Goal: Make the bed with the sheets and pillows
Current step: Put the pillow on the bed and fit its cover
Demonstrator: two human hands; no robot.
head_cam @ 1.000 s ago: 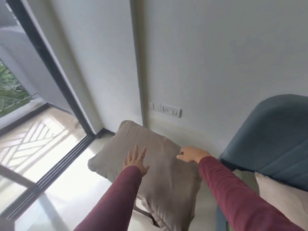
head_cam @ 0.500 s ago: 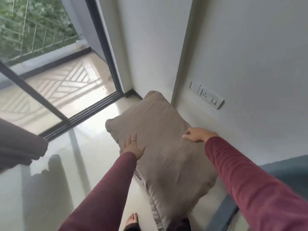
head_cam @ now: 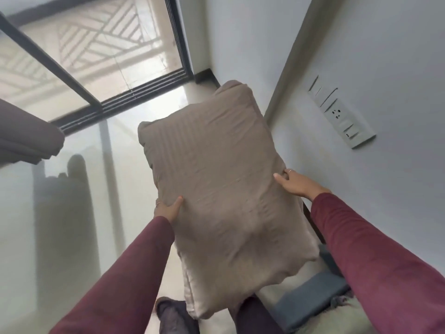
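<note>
A person in maroon long sleeves holds a plump taupe fabric pillow [head_cam: 224, 196] with faint woven stripes, lifted clear of the glossy pale floor [head_cam: 72, 213] at the centre of the head view. The left hand [head_cam: 168, 208] grips the pillow's edge at 9 o'clock, thumb curled over the top face and the other fingers hidden beneath. The right hand [head_cam: 299, 183] grips the opposite edge at 3 o'clock, thumb lying on the fabric and fingers wrapped around the side, a thin ring visible on one finger. The pillow hangs long-ways, its far corners pointing toward 12 o'clock and its near end drooping toward 6 o'clock above the person's dark-trousered legs [head_cam: 175, 317]. At 2 o'clock, a white switch-and-socket panel [head_cam: 342, 116] sits on the pale grey wall [head_cam: 385, 56]. At 11 o'clock, a black-framed sliding glass door [head_cam: 101, 68] looks onto a sunlit balcony crossed by slatted shadows. At 9 o'clock, a folded grey-brown cloth bundle [head_cam: 26, 138] juts in from the frame's edge. At 5 o'clock, a blue-grey upholstered bed edge [head_cam: 313, 297] shows below the right sleeve, with a strip of pale bedding [head_cam: 346, 319] beside it.
</note>
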